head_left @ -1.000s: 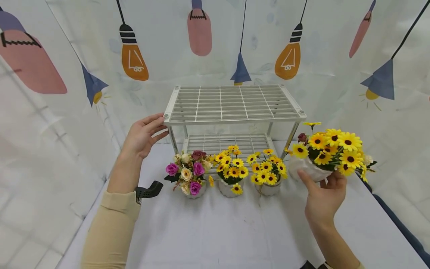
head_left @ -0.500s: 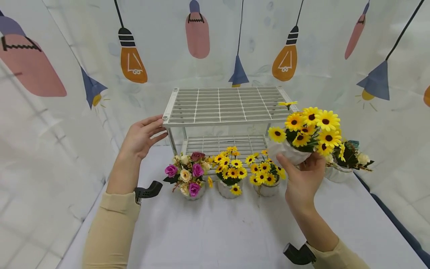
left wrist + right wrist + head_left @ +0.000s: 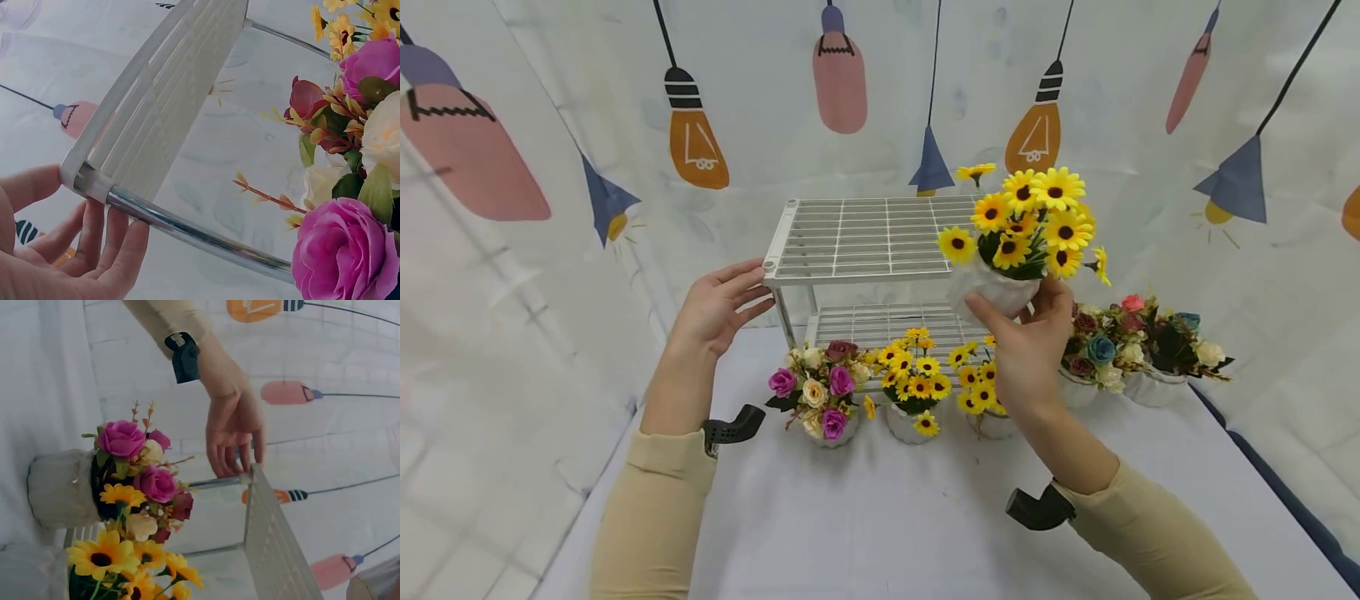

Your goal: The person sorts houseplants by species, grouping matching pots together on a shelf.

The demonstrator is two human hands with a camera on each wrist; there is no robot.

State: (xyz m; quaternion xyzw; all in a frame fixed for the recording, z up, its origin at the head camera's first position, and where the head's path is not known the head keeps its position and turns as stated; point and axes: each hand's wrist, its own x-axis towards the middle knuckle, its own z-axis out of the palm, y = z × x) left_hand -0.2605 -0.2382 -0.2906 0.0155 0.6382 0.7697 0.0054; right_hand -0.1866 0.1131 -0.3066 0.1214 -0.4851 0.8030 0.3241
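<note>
My right hand (image 3: 1026, 337) grips a white pot of yellow sunflowers (image 3: 1026, 225), held up level with the right front edge of the white two-tier wire rack (image 3: 865, 237). My left hand (image 3: 718, 304) rests with straight fingers against the rack's front left corner (image 3: 84, 178); the right wrist view shows the same left hand (image 3: 234, 434) at the corner post. In front of the rack stand a pot of pink and cream roses (image 3: 823, 387) and two small pots of yellow flowers (image 3: 917, 379), (image 3: 988, 392).
Two pots of mixed roses (image 3: 1093, 350), (image 3: 1176, 350) sit on the white table (image 3: 887, 517) right of the rack. A curtain printed with light bulbs (image 3: 692, 125) closes in the back and both sides. The rack's shelves hold nothing.
My right hand has carried the sunflower pot up and to the left, from beside the rack to its top right edge. The mixed rose pots behind it came into view. The left hand stayed put.
</note>
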